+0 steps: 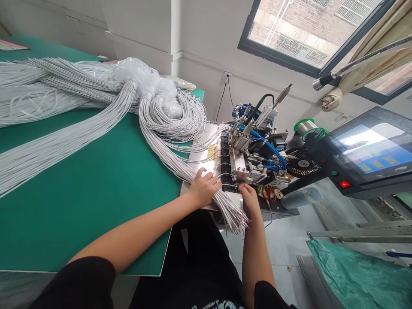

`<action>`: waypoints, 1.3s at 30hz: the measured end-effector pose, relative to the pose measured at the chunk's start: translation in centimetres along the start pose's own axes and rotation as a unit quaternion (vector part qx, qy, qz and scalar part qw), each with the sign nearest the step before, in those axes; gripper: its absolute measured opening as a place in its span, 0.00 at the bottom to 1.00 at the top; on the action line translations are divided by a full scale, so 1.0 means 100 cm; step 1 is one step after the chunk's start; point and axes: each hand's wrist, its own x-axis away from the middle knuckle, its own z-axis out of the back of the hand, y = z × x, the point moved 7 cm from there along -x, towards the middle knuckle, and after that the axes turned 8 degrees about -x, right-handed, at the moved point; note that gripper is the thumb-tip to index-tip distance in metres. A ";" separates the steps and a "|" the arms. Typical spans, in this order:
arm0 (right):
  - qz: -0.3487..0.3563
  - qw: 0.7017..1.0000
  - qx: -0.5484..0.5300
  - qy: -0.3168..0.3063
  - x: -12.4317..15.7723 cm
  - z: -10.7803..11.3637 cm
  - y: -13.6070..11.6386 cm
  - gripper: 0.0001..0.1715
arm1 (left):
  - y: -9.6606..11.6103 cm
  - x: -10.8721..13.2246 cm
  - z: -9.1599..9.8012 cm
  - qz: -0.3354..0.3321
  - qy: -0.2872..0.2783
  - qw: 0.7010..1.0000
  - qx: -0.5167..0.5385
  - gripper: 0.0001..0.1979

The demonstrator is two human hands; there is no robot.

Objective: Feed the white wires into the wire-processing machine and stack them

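Observation:
My left hand (205,189) rests over the lower part of a thick bundle of white cables (170,156). Its fingers are curled, and a single white cable (229,185) runs from its fingertips across to my right hand. At the front end of the machine's row of black clamps (225,159), my right hand (249,198) pinches the end of that cable. Other cables of the bundle pass under my left hand and fan out with reddish tips (240,221) beside my right wrist. Several cables lie in the slots of the black row.
The machine (246,150) carries metal blocks and blue air hoses. A tilted touchscreen (373,150) and a small black fan (301,163) stand to its right, with a wire spool (305,128) behind. More cables lie across the green table (128,184), partly wrapped in clear plastic (138,71).

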 end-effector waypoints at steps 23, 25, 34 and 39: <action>0.045 0.996 0.014 -0.072 0.043 0.014 -0.029 0.14 | -0.007 0.004 0.020 0.019 0.102 0.994 0.017 0.17; 0.048 0.990 0.026 -0.130 0.050 0.004 -0.036 0.13 | -0.007 0.005 0.023 0.019 0.111 0.993 0.019 0.15; 0.125 0.969 0.038 -0.208 0.061 -0.014 -0.058 0.07 | 0.001 0.006 0.023 -0.027 0.126 0.992 0.007 0.15; 0.138 0.983 0.015 -0.121 0.054 -0.005 -0.052 0.07 | 0.004 0.006 0.026 -0.063 0.147 0.987 0.009 0.15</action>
